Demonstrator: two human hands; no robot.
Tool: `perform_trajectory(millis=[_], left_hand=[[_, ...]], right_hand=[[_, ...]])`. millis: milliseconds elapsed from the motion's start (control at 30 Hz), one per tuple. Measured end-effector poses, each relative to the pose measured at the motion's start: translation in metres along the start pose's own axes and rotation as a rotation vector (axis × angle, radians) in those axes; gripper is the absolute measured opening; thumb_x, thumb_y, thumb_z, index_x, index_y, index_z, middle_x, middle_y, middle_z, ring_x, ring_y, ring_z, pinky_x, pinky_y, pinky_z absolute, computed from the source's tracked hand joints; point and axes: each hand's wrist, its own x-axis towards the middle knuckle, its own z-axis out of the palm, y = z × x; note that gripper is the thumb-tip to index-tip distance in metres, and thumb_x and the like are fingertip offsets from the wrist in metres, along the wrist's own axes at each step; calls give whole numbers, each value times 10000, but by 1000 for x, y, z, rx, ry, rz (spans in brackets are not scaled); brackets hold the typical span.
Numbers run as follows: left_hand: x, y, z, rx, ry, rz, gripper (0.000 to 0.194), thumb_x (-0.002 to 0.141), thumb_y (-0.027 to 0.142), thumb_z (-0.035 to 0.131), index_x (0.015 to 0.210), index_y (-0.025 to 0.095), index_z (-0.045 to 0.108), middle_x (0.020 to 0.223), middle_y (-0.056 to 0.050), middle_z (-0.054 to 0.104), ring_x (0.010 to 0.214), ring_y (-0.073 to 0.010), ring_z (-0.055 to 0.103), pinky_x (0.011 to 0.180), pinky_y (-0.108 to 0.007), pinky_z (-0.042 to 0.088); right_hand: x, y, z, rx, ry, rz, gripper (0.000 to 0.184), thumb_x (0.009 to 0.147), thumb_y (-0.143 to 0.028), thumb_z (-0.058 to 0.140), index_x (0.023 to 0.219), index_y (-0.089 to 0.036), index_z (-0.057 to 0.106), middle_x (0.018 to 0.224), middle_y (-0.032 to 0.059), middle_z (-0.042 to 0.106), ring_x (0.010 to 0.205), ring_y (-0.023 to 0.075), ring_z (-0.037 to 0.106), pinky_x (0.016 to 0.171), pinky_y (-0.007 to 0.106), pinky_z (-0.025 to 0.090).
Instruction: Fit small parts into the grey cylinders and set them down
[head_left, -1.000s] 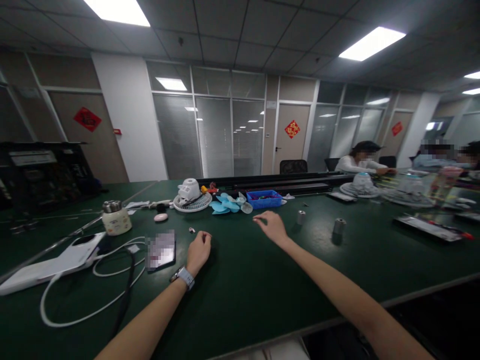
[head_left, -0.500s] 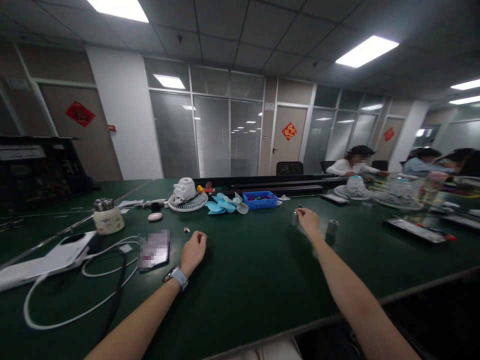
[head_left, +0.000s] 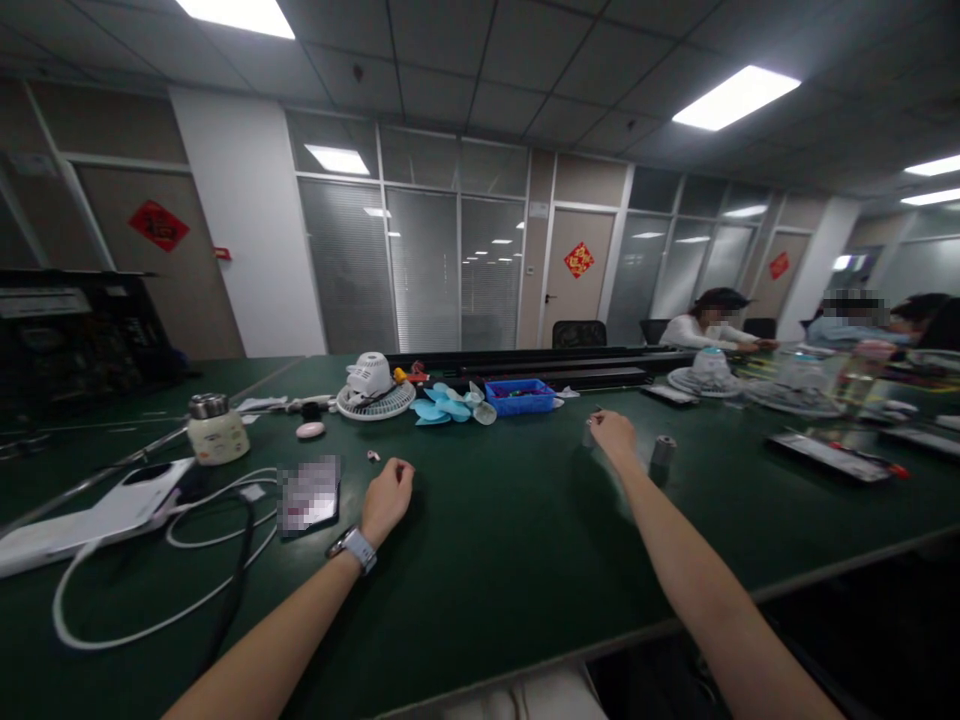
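On the green table, my right hand (head_left: 616, 436) is closed in a pinch at the upper part of a small upright silver metal cylinder (head_left: 589, 434). The fingers partly cover it, and a tiny dark bit shows at the fingertips. A similar metal cylinder (head_left: 664, 453) stands upright just right of that hand. My left hand (head_left: 388, 497) rests on the table with its fingers curled in; whatever they may hold is hidden. Close to it lie a small pink-and-white piece (head_left: 373, 456) and a phone (head_left: 309, 494).
Behind the hands stand a white fan part (head_left: 371, 385), light-blue fan blades (head_left: 450, 404) and a blue bin (head_left: 520, 397) of small parts. At left are a cream jar (head_left: 217, 430) and a white cable (head_left: 71, 620). Co-workers sit at far right beyond more fan parts (head_left: 709, 372).
Both hands stay almost where they were. The right fingertips have shifted slightly at the cylinder, and the whole view has tilted a little. A co-worker at right has moved slightly.
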Motion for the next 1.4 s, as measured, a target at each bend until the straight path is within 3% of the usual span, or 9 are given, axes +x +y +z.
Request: perform_trajectory(millis=[300, 733, 1400], left_hand=[[2, -3, 2, 23, 3, 20, 260, 865, 358, 371, 918, 210, 578, 840, -54, 681, 767, -192, 632, 646, -254, 410], [0, 0, 0, 3, -6, 6, 263, 862, 361, 361, 912, 219, 576, 839, -47, 678, 759, -196, 624, 638, -261, 398], [2, -3, 3, 25, 4, 15, 258, 862, 351, 364, 921, 216, 575, 814, -40, 664, 749, -184, 619, 634, -250, 391]], right_hand=[[2, 8, 1, -28, -27, -92, 312, 885, -299, 439, 1058, -209, 682, 981, 123, 687, 930, 228, 635, 817, 313, 458], [6, 17, 0, 86, -46, -60, 324, 891, -354, 430, 1079, -254, 674, 1044, 70, 683, 925, 221, 625, 775, 292, 453], [5, 21, 1, 102, -93, -35, 339, 886, -406, 429, 1102, -299, 667, 1054, 68, 682, 968, 240, 624, 789, 304, 463]])
